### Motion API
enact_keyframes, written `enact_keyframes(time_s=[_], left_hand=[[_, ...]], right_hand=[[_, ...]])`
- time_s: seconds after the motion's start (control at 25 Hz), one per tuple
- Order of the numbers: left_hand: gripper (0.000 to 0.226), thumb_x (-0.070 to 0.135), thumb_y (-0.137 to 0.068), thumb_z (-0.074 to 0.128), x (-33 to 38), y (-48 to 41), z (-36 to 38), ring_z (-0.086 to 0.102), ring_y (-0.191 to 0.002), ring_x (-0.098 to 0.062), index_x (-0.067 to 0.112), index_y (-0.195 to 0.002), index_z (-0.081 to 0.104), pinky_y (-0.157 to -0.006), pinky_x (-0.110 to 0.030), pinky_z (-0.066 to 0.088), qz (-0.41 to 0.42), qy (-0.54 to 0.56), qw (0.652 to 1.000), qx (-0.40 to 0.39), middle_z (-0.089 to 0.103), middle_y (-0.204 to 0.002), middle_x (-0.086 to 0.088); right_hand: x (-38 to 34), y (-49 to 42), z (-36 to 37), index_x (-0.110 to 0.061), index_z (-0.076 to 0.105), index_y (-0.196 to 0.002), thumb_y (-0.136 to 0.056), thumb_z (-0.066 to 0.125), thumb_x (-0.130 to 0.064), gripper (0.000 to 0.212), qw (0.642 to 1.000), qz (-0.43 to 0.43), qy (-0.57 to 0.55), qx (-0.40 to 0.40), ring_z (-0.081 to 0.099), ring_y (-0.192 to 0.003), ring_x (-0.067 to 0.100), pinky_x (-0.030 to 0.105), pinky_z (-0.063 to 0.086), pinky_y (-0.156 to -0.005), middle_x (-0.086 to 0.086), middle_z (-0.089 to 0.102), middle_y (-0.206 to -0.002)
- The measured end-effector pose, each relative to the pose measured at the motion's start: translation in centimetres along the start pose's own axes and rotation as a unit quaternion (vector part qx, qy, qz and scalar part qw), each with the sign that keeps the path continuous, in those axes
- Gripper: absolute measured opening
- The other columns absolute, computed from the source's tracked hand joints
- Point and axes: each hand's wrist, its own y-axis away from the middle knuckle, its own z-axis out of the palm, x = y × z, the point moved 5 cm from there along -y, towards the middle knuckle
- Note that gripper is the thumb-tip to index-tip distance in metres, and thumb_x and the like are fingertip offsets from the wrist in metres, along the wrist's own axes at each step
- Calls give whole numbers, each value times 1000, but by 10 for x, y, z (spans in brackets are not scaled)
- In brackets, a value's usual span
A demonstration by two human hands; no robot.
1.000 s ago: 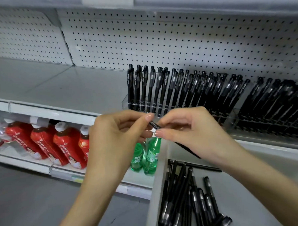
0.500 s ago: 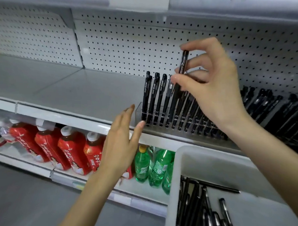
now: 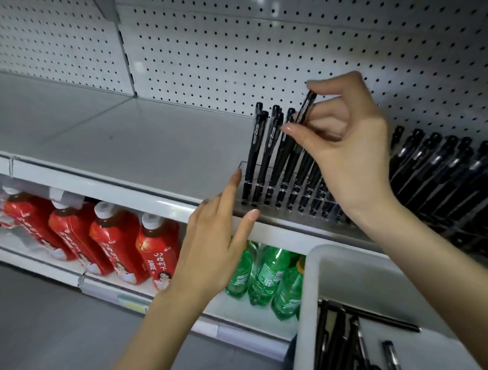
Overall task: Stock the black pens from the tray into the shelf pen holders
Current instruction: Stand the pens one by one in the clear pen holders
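At centre right of the frame, a black pen (image 3: 304, 109) is pinched by the right hand (image 3: 347, 146) and angled into the shelf pen holder (image 3: 244, 175), whereas a second ago it was held by both hands above the tray (image 3: 308, 280). The left hand (image 3: 217, 242) is laid with fingers straight against the shelf edge (image 3: 125, 187); insertion is judged nearly done

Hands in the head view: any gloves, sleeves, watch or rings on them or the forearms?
Nothing worn shows. The left hand and right hand are bare, no gloves or rings; the left forearm and right forearm are bare to the frame's edge, no sleeve or watch in view.
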Motion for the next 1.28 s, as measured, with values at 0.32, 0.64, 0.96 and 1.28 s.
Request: enact_keyframes(time_s=[0.32,0.64,0.96,1.28], left_hand=[[61,58,-93,24,-4,-1,-1,40,-128,-15,44,-146,-3,-111,-41,29,7,-18,1000,-4,49,-137,3],[62,57,-95,29,12,12,-21,31,-135,-9,39,-147,1,-107,-27,23,-16,31,999,1,32,-149,6],[61,51,-85,56,85,91,13,42,-108,21,37,-140,30,-96,-7,30,-136,284,943,-109,45,-124,31],[32,22,-96,49,85,110,20,56,-106,-1,28,-128,48,-95,-25,45,-200,312,917,-148,60,-112,15]], right_hand=[[9,-4,6,-22,71,-98,-75,77,-28,25,996,21,70,-52,61,-81,4,15,48,-77,-6,65,-83],[-3,-3,-7,-26,67,-107,-75,76,-32,33,989,25,123,-75,53,-72,-4,6,42,-69,-14,59,-82],[-2,92,-78,-22,71,-85,-69,75,-38,22,971,98,74,-204,65,-61,13,27,55,-60,-5,69,-75],[53,212,-111,-16,71,-84,-64,81,-31,27,808,315,114,-484,65,-68,3,14,50,-67,-5,70,-73]])
